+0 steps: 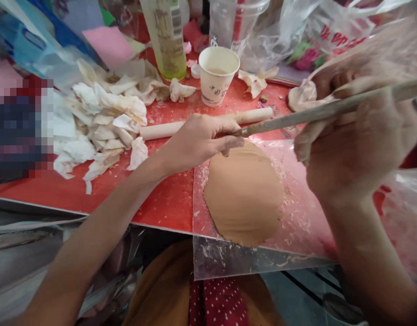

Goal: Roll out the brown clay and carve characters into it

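A flat oval slab of brown clay (pixel 244 194) lies on a clear plastic sheet (pixel 296 217) at the front edge of the red table (pixel 168 199). My left hand (pixel 198 140) rests at the slab's far edge, fingers pinching the tip of a long wooden tool (pixel 330 108). My right hand (pixel 357 131), raised close to the camera and blurred, grips the tool's shaft. A wooden rolling pin (pixel 168 129) lies just behind my left hand.
Crumpled clay-stained tissues (pixel 100 122) pile up at the left. A paper cup (pixel 217 74) with brownish liquid, a tall bottle (pixel 168 40), a clear plastic cup (pixel 232 22) and plastic bags (pixel 296 31) stand at the back. The plastic sheet overhangs the table's front edge.
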`<state>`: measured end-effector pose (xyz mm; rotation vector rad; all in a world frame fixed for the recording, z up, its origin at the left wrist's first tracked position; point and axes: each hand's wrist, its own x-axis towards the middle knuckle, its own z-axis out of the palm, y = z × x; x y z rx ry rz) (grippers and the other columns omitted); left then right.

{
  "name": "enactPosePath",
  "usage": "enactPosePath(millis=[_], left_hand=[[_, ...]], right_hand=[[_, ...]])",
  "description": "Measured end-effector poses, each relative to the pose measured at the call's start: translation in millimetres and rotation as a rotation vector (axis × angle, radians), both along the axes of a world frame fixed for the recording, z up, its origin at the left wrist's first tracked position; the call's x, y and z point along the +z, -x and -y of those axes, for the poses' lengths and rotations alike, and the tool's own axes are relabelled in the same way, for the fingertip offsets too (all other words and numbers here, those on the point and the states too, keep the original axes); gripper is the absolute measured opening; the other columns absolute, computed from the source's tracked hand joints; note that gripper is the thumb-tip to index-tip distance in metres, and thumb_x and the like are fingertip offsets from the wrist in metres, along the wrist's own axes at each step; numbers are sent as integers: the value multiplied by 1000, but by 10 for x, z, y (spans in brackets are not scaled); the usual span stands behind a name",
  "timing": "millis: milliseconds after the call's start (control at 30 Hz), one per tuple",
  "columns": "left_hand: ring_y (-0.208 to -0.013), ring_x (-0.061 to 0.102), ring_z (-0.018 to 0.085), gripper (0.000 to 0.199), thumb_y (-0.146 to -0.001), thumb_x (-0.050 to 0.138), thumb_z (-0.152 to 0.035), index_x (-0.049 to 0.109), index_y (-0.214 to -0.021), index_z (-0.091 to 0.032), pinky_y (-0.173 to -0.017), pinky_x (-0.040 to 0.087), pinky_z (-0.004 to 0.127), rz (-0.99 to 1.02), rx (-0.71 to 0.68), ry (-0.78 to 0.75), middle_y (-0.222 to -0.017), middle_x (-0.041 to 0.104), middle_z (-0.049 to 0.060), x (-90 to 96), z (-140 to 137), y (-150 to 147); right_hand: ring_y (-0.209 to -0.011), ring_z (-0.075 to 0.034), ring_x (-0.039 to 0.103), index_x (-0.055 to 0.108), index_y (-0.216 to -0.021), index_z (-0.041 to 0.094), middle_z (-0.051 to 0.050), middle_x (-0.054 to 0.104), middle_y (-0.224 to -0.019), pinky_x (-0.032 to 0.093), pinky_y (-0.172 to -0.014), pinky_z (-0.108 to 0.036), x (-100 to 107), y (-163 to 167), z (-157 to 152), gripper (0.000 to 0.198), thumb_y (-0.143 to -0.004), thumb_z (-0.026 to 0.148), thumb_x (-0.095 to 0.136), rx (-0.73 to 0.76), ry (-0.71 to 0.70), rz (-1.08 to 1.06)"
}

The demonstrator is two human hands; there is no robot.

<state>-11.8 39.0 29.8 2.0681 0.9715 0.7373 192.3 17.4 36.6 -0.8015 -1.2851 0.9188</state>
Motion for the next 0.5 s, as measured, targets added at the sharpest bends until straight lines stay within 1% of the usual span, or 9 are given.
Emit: enactPosePath(millis=[33,100,167,200,267,367,433,500], left_hand=[[-65,58,6,15,-89,59,-28,71,-83,-21,-63,41,17,25,-7,29,-70,64,-7,-31,10,8],[-62,58,5,13,-87,60,-25,71,-81,-20,-59,40,16,33,-33,101,-68,64,-8,-71,38,23],[-63,59,6,12,-87,60,-24,71,-84,-21,-58,41,16,19,-41,156,-70,66,-7,-80,62,35],[-64,60,6,13,-87,59,-25,72,-87,-21,-59,42,17,20,-27,172,-71,68,-6,-76,68,42],[-65,61,7,16,-88,58,-28,72,-85,-21,-61,43,18,21,26,177,-72,69,-6,-61,65,59],[-65,61,9,22,-89,58,-33,72,-78,-21,-64,44,20,36,149,150,-68,68,-5,-46,30,93],[-64,61,9,25,-89,58,-35,71,-73,-21,-65,44,22,46,235,123,-67,68,-5,-41,3,115],[-65,62,10,32,-91,54,-37,68,-68,-20,-66,45,23,33,317,102,-66,67,-5,-34,-13,130]], right_hand=[[-45,-9,54,66,-86,19,0,60,-80,32,-32,-27,-48,23,3,10,-84,29,68,73,15,-4],[-46,-9,54,70,-89,18,0,61,-71,35,-36,-24,-144,27,20,8,-86,25,66,205,132,67],[-47,-9,54,71,-88,17,0,62,-66,39,-39,-22,-213,-1,41,8,-87,24,66,250,248,115],[-48,-9,55,71,-87,16,-1,64,-67,40,-40,-22,-232,-17,49,9,-86,24,66,254,280,110],[-49,-10,57,71,-88,15,-2,66,-66,41,-41,-22,-246,-43,62,10,-85,23,67,231,300,64],[-51,-13,60,71,-86,13,-3,66,-64,43,-42,-24,-244,-47,84,9,-83,19,66,154,276,29],[-49,-13,58,70,-79,13,-2,65,-61,43,-42,-25,-250,-31,108,5,-81,17,69,85,282,59],[-44,-11,54,65,-71,15,0,62,-56,40,-41,-24,-266,-12,140,10,-78,16,72,49,317,121]])
